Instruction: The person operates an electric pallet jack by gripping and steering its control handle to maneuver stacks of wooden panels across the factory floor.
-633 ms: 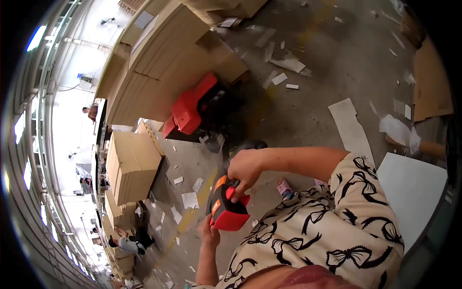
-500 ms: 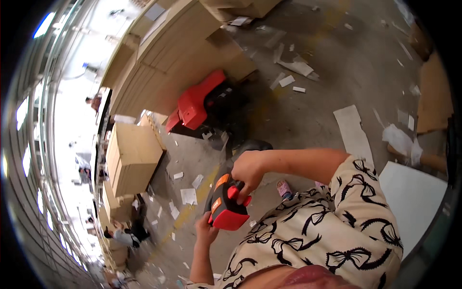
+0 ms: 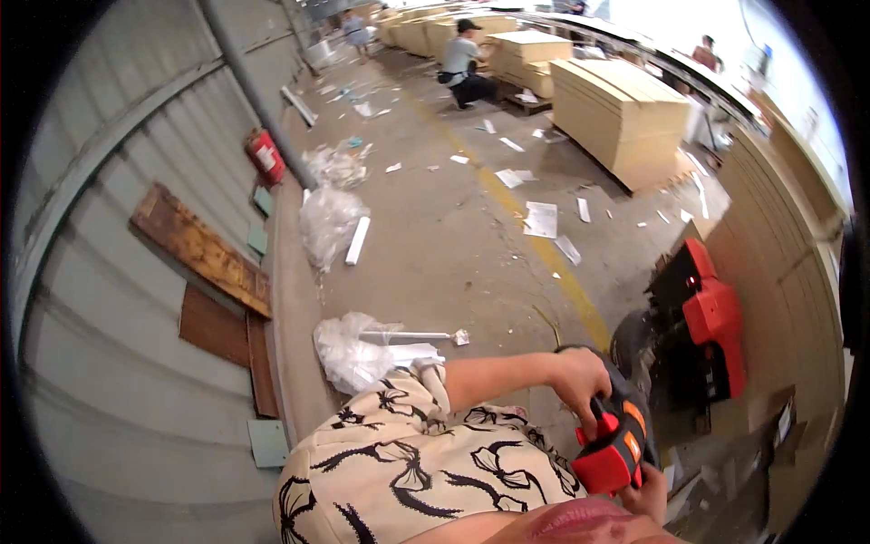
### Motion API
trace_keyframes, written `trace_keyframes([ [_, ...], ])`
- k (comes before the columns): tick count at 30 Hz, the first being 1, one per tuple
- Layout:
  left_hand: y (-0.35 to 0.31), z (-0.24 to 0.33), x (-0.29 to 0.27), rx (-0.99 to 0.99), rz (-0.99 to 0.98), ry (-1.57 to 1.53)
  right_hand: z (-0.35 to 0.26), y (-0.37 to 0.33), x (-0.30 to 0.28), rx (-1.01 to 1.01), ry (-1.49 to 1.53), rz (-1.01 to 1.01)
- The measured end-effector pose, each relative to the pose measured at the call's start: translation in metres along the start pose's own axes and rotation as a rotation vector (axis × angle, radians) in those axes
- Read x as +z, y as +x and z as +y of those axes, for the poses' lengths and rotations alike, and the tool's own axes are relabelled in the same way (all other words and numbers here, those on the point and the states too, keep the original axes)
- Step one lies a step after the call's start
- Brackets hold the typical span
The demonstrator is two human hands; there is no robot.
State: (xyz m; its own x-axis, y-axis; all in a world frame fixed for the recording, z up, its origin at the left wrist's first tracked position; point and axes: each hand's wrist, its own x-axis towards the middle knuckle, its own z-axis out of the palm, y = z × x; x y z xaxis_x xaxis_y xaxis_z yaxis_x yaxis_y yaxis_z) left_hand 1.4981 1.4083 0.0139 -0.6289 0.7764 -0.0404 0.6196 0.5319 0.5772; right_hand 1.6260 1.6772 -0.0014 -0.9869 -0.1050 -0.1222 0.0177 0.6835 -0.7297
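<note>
A black pallet truck handle (image 3: 625, 444) with red ends and orange patches is at the lower right of the view, close to my chest. My left hand (image 3: 580, 379) is closed over its far side, the thumb on a red thumb switch (image 3: 600, 426). On the near right side, my right hand (image 3: 645, 497) is wrapped round the handle's edge, its fingers partly hidden. Beyond the handle stands the red and black pallet truck body (image 3: 716, 317), up against a tall stack of tan boards (image 3: 779, 263). My patterned sleeve shows behind the left forearm.
A person (image 3: 465, 68) crouches beside stacked tan cartons (image 3: 621, 118) at the far side. Paper scraps (image 3: 542, 219) litter the floor along a yellow line. Plastic bags (image 3: 331, 222), a fire extinguisher (image 3: 265, 159) and wooden boards (image 3: 204, 245) are along the metal wall at left.
My view has swung round and levelled, bringing the metal wall in at left. The handle has shifted from centre to lower right of the picture, both hands still on it.
</note>
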Motion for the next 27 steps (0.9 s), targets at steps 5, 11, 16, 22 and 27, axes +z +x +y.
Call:
trace_keyframes([
  [5,0.057,0.006,-0.020,0.046,0.164,0.016,0.033,0.051,-0.064,0.034,0.044,-0.054],
  [11,0.076,0.006,-0.019,0.146,0.226,-0.011,0.028,0.063,-0.089,0.174,-0.075,-0.346],
  [16,0.074,-0.003,-0.025,0.255,0.197,0.101,0.034,0.057,-0.082,0.096,-0.120,-0.240],
  [22,0.071,-0.004,-0.029,0.242,0.130,0.112,0.020,0.052,-0.084,0.265,-0.187,-0.269],
  [27,0.069,-0.016,-0.066,0.266,-0.099,0.028,-0.004,0.051,-0.071,0.283,-0.021,-0.197],
])
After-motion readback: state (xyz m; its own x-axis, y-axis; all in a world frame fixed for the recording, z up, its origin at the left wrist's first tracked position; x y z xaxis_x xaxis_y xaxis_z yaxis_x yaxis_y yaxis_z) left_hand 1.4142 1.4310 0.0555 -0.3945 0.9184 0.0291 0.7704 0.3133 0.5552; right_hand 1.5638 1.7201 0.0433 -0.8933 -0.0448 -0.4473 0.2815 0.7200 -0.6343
